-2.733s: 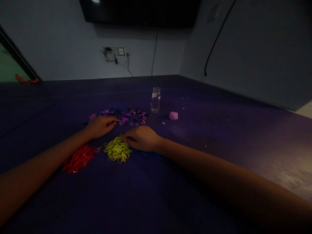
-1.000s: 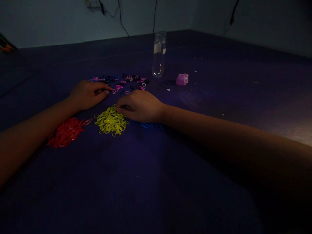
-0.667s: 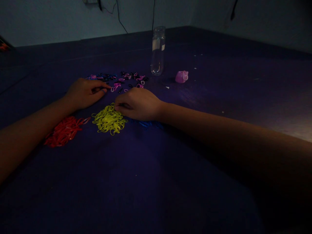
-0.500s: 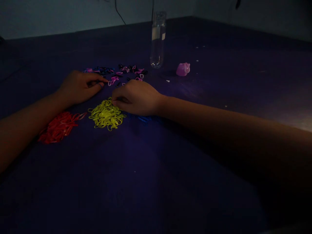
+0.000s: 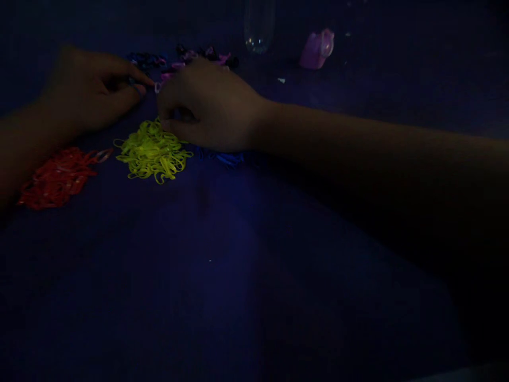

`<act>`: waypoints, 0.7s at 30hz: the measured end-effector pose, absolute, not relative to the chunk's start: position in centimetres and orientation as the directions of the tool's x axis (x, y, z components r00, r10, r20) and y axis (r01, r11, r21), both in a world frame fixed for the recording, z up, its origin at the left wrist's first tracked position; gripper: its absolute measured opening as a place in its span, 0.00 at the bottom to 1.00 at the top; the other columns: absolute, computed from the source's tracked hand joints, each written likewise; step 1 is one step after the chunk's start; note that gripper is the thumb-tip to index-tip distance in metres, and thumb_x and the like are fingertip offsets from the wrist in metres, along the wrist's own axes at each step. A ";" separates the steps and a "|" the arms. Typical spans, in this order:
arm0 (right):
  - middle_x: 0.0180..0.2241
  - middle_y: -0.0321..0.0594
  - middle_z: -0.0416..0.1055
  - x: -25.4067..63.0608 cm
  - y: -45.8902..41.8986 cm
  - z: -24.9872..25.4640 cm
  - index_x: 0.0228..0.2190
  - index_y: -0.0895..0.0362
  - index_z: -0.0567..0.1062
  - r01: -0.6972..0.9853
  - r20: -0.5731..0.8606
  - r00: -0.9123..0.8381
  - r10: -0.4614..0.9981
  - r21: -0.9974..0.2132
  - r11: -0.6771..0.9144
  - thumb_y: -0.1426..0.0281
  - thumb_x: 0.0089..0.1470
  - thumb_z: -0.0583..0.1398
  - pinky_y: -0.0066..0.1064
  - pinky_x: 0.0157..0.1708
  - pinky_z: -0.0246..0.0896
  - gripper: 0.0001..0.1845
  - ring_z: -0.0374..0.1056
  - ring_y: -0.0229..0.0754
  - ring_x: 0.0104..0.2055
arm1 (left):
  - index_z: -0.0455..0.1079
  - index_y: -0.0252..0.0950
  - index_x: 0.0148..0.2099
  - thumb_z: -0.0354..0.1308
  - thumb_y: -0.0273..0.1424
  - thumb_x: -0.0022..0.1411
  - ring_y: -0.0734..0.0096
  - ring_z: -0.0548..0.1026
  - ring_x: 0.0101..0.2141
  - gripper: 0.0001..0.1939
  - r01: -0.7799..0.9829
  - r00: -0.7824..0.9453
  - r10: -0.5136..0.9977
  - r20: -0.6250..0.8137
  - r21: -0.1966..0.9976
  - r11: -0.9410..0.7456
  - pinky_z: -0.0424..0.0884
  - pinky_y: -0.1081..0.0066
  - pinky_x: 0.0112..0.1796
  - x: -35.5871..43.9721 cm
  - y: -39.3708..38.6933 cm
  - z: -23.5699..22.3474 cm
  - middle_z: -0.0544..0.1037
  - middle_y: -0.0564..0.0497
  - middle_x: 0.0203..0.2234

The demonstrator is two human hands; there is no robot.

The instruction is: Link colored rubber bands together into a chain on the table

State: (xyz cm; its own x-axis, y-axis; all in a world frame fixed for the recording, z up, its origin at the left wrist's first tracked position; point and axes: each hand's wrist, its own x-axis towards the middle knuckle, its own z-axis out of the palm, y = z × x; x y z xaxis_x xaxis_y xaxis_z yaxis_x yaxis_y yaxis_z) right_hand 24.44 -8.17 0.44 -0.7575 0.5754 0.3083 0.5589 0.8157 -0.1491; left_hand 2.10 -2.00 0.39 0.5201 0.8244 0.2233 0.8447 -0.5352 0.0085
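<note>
Currently, both hands rest among sorted elastic bands on a dim purple surface.

Right hand lies curled at the far edge of the yellow band pile, fingertips touching it; whether its grip holds a band cannot be told. Left hand pinches narrowly at the mixed pink and dark bands. Red band pile lies left of the yellow; blue bands show under the right hand. Clear bottle and pink object stand beyond.

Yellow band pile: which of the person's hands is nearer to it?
Right. The right hand rests with its fingertips at the far edge of the yellow band pile. The left hand lies apart, farther back and to the left, beside the mixed pink and dark bands.
</note>
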 end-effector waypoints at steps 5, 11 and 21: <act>0.34 0.35 0.74 24.6 -8.9 0.2 0.36 0.59 0.77 0.583 0.306 -0.725 0.617 -0.205 0.786 0.70 0.59 0.52 0.26 0.33 0.51 0.13 0.67 0.35 0.36 | 0.71 0.30 0.50 0.45 0.41 0.63 0.84 0.65 0.25 0.24 0.878 0.462 0.857 0.226 0.015 -0.478 0.61 0.75 0.35 2.7 -2.4 0.5 0.67 0.59 0.22; 0.33 0.38 0.75 24.7 -8.9 -0.2 0.35 0.57 0.76 0.576 0.288 -0.732 0.617 -0.222 0.787 0.69 0.59 0.52 0.27 0.28 0.48 0.13 0.66 0.35 0.32 | 0.73 0.40 0.48 0.47 0.37 0.61 0.72 0.71 0.26 0.19 0.842 0.514 0.835 0.197 0.068 -0.535 0.63 0.74 0.31 2.5 -1.9 0.3 0.78 0.55 0.29; 0.34 0.38 0.76 24.7 -8.8 -0.6 0.35 0.57 0.77 0.557 0.310 -0.726 0.614 -0.259 0.789 0.69 0.59 0.54 0.27 0.28 0.48 0.11 0.68 0.35 0.33 | 0.74 0.40 0.47 0.46 0.34 0.61 0.67 0.76 0.38 0.18 0.788 0.574 0.770 0.278 0.068 -0.612 0.68 0.71 0.37 2.3 -2.0 -0.2 0.80 0.52 0.38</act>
